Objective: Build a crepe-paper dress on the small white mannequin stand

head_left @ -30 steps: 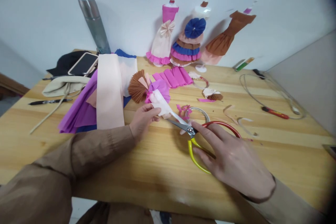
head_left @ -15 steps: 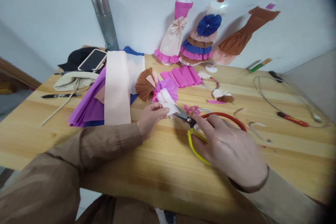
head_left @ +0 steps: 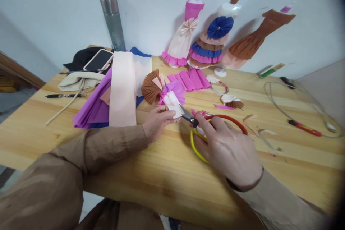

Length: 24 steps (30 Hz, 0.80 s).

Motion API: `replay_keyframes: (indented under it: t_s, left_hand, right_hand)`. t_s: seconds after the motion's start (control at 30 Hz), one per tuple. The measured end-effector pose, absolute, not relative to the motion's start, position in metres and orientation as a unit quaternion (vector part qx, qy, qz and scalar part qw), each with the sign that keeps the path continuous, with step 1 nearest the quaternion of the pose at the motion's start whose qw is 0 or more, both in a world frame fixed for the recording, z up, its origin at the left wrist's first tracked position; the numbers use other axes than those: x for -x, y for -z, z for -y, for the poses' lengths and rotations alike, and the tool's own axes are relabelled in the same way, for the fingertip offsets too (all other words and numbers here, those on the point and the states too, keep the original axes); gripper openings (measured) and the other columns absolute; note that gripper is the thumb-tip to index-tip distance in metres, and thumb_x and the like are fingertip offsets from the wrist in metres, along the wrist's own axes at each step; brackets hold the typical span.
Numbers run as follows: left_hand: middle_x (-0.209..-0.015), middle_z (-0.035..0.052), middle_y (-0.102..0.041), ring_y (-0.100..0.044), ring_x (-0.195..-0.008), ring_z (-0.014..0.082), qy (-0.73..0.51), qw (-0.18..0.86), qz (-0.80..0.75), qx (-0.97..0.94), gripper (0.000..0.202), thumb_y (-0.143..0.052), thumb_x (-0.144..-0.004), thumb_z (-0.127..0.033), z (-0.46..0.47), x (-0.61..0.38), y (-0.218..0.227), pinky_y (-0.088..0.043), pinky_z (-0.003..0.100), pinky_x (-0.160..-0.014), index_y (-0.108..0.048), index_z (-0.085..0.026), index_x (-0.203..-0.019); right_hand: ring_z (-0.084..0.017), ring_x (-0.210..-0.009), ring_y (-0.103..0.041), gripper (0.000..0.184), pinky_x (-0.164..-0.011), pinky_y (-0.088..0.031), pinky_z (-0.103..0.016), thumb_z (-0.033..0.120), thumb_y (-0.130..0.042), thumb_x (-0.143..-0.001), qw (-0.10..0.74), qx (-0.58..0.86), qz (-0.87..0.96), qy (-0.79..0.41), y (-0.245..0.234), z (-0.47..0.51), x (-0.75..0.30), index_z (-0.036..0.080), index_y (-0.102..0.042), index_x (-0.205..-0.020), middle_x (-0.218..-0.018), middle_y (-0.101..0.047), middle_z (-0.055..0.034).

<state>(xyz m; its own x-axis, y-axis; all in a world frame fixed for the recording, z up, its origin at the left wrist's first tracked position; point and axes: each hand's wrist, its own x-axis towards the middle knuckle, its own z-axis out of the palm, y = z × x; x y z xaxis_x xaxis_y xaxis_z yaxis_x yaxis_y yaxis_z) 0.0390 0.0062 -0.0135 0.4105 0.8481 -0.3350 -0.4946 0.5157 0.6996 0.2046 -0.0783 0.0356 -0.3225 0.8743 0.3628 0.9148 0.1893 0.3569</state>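
Right hand (head_left: 232,151) has brought scissors (head_left: 192,120) nearer the left hand (head_left: 158,123).

Ahead of you, from ten o'clock to one, rises a plain, pale bluish-white wall (head_left: 151,7). Toward three o'clock you meet a greyish side panel (head_left: 327,82). Your worktop (head_left: 151,167) is light, streaky-grained wood. Near nine o'clock you see brown furniture (head_left: 18,69) beside grey floor (head_left: 13,102). Soft shadows on the wall fall toward nine o'clock.
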Motion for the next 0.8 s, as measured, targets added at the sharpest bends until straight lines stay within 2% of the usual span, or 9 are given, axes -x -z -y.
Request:
replay_keyframes:
  t_s: [0.23,0.43,0.6,0.8]
  left_hand:
    - [-0.077,0.0046,-0.069,-0.066,-0.076,0.0141,-0.422,0.806,-0.339,-0.24,0.018,-0.078,-0.061,-0.014,-0.0063,-0.0387,0.009,-0.052,0.032,-0.083,-0.063,-0.01,-0.07]
    - [-0.08,0.005,-0.07,-0.067,-0.077,0.0149,-0.419,0.811,-0.335,-0.233,0.02,-0.08,-0.06,-0.015,-0.0055,-0.0386,0.0061,-0.052,0.034,-0.086,-0.064,-0.011,-0.071]
    - [-0.079,0.0048,-0.071,-0.067,-0.079,0.0162,-0.42,0.817,-0.327,-0.223,0.023,-0.082,-0.056,-0.017,-0.0048,-0.0385,0.0055,-0.052,0.035,-0.085,-0.064,-0.011,-0.069]
    - [-0.08,0.0043,-0.07,-0.067,-0.08,0.0159,-0.412,0.82,-0.325,-0.228,0.021,-0.081,-0.06,-0.016,-0.0052,-0.0382,0.0091,-0.05,0.037,-0.09,-0.064,-0.011,-0.071]
  right_hand:
    - [-0.021,-0.062,-0.056,0.04,-0.053,-0.022,-0.03,0.025,-0.056,-0.085,0.025,0.58,0.77,0.266,-0.0359,0.0797,-0.2028,0.015,-0.071,-0.121,-0.073,-0.061,-0.0078]
    - [-0.02,-0.06,-0.054,0.04,-0.052,-0.021,-0.03,0.025,-0.056,-0.086,0.035,0.571,0.769,0.284,-0.0317,0.078,-0.2045,0.015,-0.069,-0.123,-0.072,-0.061,-0.0066]
    - [-0.019,-0.059,-0.052,0.038,-0.052,-0.023,-0.03,0.024,-0.057,-0.085,0.055,0.561,0.768,0.306,-0.0321,0.081,-0.2051,0.016,-0.071,-0.119,-0.07,-0.059,-0.0047]
    - [-0.02,-0.061,-0.054,0.034,-0.054,-0.024,-0.03,0.025,-0.059,-0.083,0.05,0.565,0.767,0.3,-0.0341,0.0841,-0.2052,0.017,-0.074,-0.113,-0.07,-0.06,-0.005]
